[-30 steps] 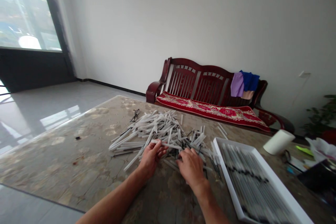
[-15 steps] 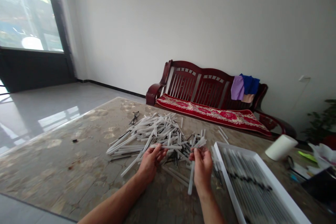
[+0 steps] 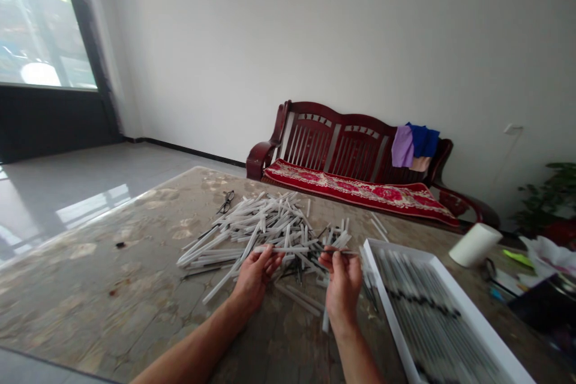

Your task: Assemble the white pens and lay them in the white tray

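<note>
My left hand (image 3: 257, 273) is closed, pinching a whitish plastic tube (image 3: 292, 249) that points to the right, level above the pile. Between the thumb and fingers of my right hand (image 3: 343, 279) is a thin dark rod (image 3: 348, 252), its left end toward the tube with a gap between. Under and beyond both hands spreads a loose pile of whitish tubes (image 3: 265, 216), with dark thin pieces mixed in. Right of my right hand stands a white box (image 3: 396, 336) holding rows of clear tubes with dark parts (image 3: 427, 306).
The patterned table (image 3: 148, 288) carries black glasses (image 3: 226, 201) behind the pile and a white roll (image 3: 474, 245) at the right. A small dark bit (image 3: 120, 245) lies on the left. Beyond the table is a red wooden bench (image 3: 337, 144) with cloths (image 3: 414, 147) over its back.
The view has shifted slightly, moving the scene a little left. The thin dark rod in my right hand now shows plainly, lying crosswise. My left hand still holds its tube.
</note>
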Motion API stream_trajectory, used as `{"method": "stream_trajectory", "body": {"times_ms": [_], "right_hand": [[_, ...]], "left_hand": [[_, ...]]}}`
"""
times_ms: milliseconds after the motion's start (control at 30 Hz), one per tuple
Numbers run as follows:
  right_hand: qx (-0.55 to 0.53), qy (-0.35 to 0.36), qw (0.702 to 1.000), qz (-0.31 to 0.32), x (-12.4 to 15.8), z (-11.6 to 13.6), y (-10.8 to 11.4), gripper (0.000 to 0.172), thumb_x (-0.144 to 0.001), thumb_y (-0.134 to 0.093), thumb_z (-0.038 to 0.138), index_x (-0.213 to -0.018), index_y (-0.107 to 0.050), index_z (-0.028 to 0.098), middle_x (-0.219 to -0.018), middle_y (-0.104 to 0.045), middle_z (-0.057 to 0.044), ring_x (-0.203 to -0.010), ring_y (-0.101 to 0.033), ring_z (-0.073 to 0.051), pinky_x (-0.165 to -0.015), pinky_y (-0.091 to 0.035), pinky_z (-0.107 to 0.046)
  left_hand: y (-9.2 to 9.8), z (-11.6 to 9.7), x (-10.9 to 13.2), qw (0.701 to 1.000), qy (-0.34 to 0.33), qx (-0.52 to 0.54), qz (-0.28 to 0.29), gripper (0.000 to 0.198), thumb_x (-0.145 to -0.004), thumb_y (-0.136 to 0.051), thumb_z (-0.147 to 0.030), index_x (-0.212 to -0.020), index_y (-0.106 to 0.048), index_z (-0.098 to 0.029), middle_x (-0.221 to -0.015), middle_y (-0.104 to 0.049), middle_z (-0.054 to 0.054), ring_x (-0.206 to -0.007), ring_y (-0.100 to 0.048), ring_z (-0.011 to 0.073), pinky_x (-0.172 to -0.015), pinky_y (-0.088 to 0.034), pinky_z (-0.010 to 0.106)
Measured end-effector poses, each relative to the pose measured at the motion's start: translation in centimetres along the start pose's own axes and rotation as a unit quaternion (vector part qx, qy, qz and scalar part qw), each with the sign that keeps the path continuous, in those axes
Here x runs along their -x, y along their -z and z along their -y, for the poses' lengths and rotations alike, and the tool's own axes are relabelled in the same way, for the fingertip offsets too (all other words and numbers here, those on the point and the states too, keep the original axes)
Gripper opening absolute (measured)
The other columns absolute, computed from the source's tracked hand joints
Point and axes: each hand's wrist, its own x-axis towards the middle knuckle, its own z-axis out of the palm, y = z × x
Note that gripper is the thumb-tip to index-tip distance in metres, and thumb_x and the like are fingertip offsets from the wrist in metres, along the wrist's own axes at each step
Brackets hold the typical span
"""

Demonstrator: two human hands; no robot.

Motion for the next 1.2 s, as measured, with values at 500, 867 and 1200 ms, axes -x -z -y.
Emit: {"method": "stream_trajectory", "body": {"times_ms": [500, 867, 1200], "right_hand": [[0.139, 0.015, 0.984, 0.110, 0.4, -0.7, 0.2, 0.028, -0.078, -0.067, 0.041, -0.096, -0.063, 0.020, -0.098, -0.070, -0.006, -0.076, -0.063, -0.017, -0.058, -0.047, -0.025], [0.654, 0.077, 0.739, 0.144, -12.4, -1.3, 1.1, 0.030, -0.088, -0.047, 0.019, -0.100, -0.074, 0.019, -0.103, -0.072, -0.011, -0.098, -0.065, -0.023, -0.083, -0.047, -0.030], [0.736, 0.055, 0.650, 0.180, -14.9, -4.5, -0.3, 0.018, -0.085, -0.057, 0.013, -0.081, -0.074, 0.017, -0.106, -0.067, -0.016, -0.101, -0.062, -0.026, -0.084, -0.045, -0.034]], "left_hand": [[-0.5, -0.2, 0.5, 0.999, 0.045, 0.021, -0.007, 0.019, -0.091, -0.054, 0.001, -0.079, -0.065, -0.009, -0.072, -0.075, 0.008, -0.063, -0.075, 0.0133, -0.056, -0.060, 0.014], [-0.5, -1.0, 0.2, 0.995, 0.054, 0.084, -0.023, 0.019, -0.091, -0.053, 0.000, -0.081, -0.065, -0.010, -0.073, -0.075, 0.006, -0.065, -0.075, 0.0137, -0.056, -0.061, 0.015], [-0.8, -0.5, 0.2, 0.997, 0.058, 0.051, -0.027, 0.016, -0.089, -0.057, 0.000, -0.080, -0.064, -0.010, -0.071, -0.073, 0.006, -0.063, -0.074, 0.0132, -0.054, -0.060, 0.014]]}}
